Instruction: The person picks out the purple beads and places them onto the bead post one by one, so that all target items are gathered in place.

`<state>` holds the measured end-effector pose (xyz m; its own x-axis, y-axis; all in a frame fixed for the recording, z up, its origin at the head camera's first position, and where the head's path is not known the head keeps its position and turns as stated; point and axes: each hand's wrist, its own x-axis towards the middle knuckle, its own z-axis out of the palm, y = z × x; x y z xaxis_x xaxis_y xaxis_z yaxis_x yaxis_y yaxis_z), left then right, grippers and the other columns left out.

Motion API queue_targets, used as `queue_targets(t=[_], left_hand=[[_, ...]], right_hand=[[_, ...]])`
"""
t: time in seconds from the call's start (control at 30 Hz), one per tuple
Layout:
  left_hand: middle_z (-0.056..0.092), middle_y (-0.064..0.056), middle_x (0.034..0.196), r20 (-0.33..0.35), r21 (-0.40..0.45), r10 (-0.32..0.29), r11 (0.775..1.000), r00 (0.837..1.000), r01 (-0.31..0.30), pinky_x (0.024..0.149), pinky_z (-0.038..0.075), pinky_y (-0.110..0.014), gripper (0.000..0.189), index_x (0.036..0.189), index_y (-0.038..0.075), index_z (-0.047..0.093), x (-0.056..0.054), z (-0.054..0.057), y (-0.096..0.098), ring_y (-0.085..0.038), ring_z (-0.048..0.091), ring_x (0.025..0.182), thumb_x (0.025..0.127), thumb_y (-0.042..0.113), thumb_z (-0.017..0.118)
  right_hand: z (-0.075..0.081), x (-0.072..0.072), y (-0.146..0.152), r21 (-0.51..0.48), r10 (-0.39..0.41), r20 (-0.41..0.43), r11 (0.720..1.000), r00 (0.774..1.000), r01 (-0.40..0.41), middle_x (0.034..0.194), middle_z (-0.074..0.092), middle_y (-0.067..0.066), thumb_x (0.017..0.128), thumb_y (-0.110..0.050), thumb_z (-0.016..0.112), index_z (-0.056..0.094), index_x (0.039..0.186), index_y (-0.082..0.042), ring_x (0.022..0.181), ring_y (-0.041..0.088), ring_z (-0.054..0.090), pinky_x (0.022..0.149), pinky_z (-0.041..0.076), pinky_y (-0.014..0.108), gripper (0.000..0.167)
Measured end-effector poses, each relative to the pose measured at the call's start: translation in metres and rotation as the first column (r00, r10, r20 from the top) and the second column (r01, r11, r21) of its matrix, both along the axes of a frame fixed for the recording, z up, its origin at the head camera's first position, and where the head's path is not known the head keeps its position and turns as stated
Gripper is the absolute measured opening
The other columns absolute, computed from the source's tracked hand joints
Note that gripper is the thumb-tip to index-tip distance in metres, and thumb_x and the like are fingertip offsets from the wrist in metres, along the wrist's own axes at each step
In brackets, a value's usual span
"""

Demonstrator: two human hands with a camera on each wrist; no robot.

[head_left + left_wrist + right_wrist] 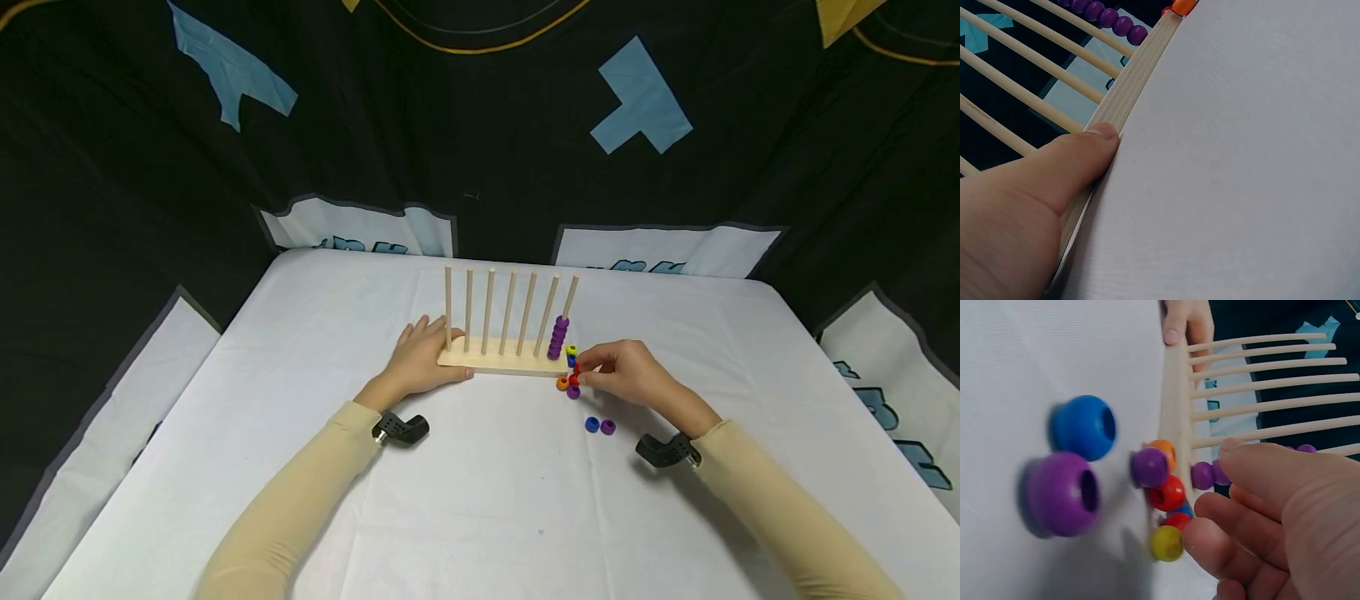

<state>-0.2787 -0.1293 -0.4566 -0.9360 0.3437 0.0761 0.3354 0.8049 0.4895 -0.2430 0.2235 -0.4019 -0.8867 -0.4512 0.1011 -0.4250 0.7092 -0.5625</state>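
Note:
A pale wooden peg stand [502, 360] carries several upright pegs. Several purple beads [558, 337] are stacked on its rightmost peg. My left hand [423, 357] grips the stand's left end, thumb [1094, 147] along the front edge and fingers behind. By the right end, my right hand [626, 371] reaches in over loose beads with bent fingers. In the right wrist view its thumb and fingertips are apart, with no bead showing between them. Close to those fingertips lie a yellow bead [1167, 544], a red bead [1168, 492], an orange bead [562, 383] and a purple bead [1150, 467].
Nearer the front, a blue bead [592, 424] and another purple bead [608, 427] lie side by side on the white-covered table [480, 500]. A black curtain [450, 125] with blue patches hangs behind the table.

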Motion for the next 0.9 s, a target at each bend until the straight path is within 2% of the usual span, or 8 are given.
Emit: queue_targets(t=[0.33,0.6,0.9], left_hand=[[0.033,-0.022,0.164,0.004,0.006,0.000,1.000,1.000,0.000,0.126,0.008,-0.066,0.079,0.147,0.013,0.055,0.000,0.000,0.000,-0.050,0.016,0.156,0.082,0.054,0.076],[0.033,-0.023,0.164,-0.002,-0.002,-0.002,1.000,1.000,0.002,0.126,0.008,-0.066,0.079,0.146,0.013,0.055,-0.001,-0.001,-0.001,-0.050,0.017,0.155,0.082,0.055,0.075],[0.034,-0.022,0.164,0.001,-0.002,-0.003,1.000,1.000,0.003,0.126,0.008,-0.066,0.079,0.146,0.013,0.055,-0.001,0.000,-0.001,-0.050,0.017,0.155,0.082,0.055,0.075]], right_hand=[[-0.017,0.005,0.000,-0.014,0.015,0.016,1.000,1.000,-0.015,0.093,0.078,0.011,0.087,-0.011,0.079,0.077,0.107,0.000,0.064,0.008,0.053,0.053,0.045,0.020,0.023],[-0.024,0.008,-0.001,-0.029,0.006,0.045,1.000,0.999,-0.005,0.100,0.078,0.011,0.087,-0.012,0.079,0.078,0.105,-0.003,0.077,0.011,0.063,0.068,0.055,0.019,0.020],[-0.032,0.010,-0.003,-0.085,-0.021,0.015,0.996,1.000,0.022,0.099,0.079,0.010,0.085,-0.009,0.081,0.078,0.105,-0.004,0.075,0.009,0.062,0.067,0.054,0.019,0.020]])
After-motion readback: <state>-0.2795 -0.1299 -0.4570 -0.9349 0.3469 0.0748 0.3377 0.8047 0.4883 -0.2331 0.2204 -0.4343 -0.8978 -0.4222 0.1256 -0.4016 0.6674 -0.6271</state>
